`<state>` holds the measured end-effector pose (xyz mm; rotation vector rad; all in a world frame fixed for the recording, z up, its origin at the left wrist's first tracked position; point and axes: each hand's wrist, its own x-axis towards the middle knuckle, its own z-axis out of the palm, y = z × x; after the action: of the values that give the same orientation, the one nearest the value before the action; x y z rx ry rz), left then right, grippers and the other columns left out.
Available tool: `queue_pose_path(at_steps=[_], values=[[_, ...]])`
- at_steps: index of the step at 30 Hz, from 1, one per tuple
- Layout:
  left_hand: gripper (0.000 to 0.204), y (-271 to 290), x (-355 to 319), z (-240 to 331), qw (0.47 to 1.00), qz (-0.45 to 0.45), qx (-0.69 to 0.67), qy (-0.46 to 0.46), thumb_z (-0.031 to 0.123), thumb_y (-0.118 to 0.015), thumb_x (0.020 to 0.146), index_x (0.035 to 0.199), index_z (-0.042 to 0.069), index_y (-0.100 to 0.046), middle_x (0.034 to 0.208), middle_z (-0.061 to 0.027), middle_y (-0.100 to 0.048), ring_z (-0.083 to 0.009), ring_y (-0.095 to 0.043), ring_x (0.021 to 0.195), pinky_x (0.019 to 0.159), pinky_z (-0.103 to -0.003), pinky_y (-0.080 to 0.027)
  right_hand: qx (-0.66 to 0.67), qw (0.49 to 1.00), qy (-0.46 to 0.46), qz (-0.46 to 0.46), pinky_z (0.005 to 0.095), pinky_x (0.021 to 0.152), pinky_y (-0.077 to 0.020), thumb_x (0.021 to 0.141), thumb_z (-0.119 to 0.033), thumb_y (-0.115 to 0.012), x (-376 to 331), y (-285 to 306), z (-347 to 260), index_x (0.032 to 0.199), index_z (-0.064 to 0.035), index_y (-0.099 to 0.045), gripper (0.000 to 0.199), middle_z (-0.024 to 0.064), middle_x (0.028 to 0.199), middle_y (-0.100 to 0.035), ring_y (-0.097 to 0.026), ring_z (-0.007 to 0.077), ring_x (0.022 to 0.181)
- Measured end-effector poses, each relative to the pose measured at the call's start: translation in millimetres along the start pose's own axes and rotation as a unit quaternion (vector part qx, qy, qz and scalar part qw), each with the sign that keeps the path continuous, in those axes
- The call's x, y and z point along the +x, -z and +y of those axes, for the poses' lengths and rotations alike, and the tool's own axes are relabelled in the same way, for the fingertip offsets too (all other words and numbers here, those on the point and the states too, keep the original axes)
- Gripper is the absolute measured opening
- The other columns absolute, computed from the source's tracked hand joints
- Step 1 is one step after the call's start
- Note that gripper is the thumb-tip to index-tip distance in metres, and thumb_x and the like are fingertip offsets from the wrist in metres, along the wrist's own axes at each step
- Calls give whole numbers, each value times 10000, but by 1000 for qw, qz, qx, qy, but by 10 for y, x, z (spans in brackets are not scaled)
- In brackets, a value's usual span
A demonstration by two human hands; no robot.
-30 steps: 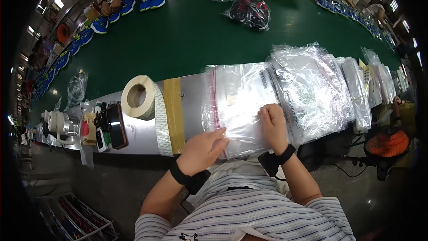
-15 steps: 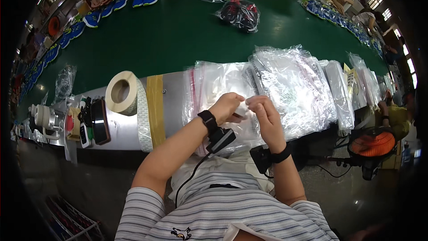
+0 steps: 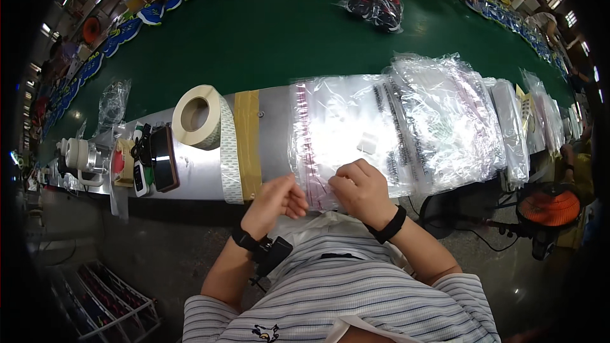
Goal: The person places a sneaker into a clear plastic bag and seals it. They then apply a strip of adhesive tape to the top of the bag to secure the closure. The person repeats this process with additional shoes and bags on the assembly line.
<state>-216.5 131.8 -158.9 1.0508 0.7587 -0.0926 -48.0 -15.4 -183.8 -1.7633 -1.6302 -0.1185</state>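
Note:
A flat clear plastic bag (image 3: 337, 111) lies in front of me, on top of others, with a reddish strip along its left side. On its right half sits a small whitish label (image 3: 367, 143). My right hand (image 3: 363, 192) is at the bag's near edge, fingertips pinched together on the film as far as I can see. To the left, just off the near edge, my left hand (image 3: 277, 203) is open with loosely bent fingers and holds nothing. A thick stack of printed clear bags (image 3: 448, 124) lies at the right.
A roll of labels (image 3: 196, 117) stands left on the metal ledge (image 3: 273, 114), beside brown tape (image 3: 248, 146) and a phone (image 3: 164, 159). Bagged dark red shoes (image 3: 376, 6) lie on the green table (image 3: 273, 38). An orange fan (image 3: 549, 208) stands at right; co-workers handle blue shoes (image 3: 152, 13) beyond.
Both hands have come down toward the near edge and apart. The label that was between my fingers now lies on the bag. The view has shifted, moving the scene rightward.

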Motion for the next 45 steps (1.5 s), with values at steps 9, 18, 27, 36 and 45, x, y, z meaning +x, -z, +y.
queue_pose_path(at_steps=[9, 18, 27, 36, 45], values=[[288, -266, 544, -125, 999, 22, 2, -37, 300, -653, 900, 803, 47, -556, 640, -12, -556, -80, -530, 510, 449, -219, -432, 242, 926, -268, -105, 260, 593, -402, 853, -150, -708, 69, 143, 234, 705, -41, -547, 244, 29, 724, -524, -497, 108, 650], [383, 33, 149, -294, 998, 56, 3, -13, 351, -475, 987, 806, 34, -590, 645, -47, -592, -117, -570, 527, 496, -237, -471, -84, 816, -471, 325, 293, 641, -435, 919, -178, -609, -818, 1782, 1295, 822, 9, -590, 212, 55, 779, -584, -542, 152, 700], [621, 1060, -575, -1314, 930, 345, 113, -60, 324, -730, 838, 1219, -91, -469, 1249, -249, -520, -361, -487, 1175, 974, -458, -426, -324, 894, -243, 193, 422, 825, -492, 758, -48, -665, -718, 1399, 569, 1009, 5, -609, 263, 181, 1127, -571, -578, 338, 997], [284, 240, -572, -638, 947, 136, 267, -112, 131, -524, 951, 1085, -109, -593, 973, -170, -650, -237, -583, 863, 787, -353, -471, 135, 990, -4, 39, 390, 710, -479, 757, -142, -620, 226, 147, -139, 810, -26, -555, 143, 111, 935, -550, -541, 285, 884], [326, -288, -397, -126, 954, 189, 68, -225, 212, -517, 965, 1098, -86, -526, 976, -150, -584, -204, -545, 848, 755, -334, -457, 508, 834, -179, -120, 358, 637, -448, 841, -206, -621, 138, -376, -387, 847, -15, -565, 199, 100, 776, -554, -546, 215, 725]])
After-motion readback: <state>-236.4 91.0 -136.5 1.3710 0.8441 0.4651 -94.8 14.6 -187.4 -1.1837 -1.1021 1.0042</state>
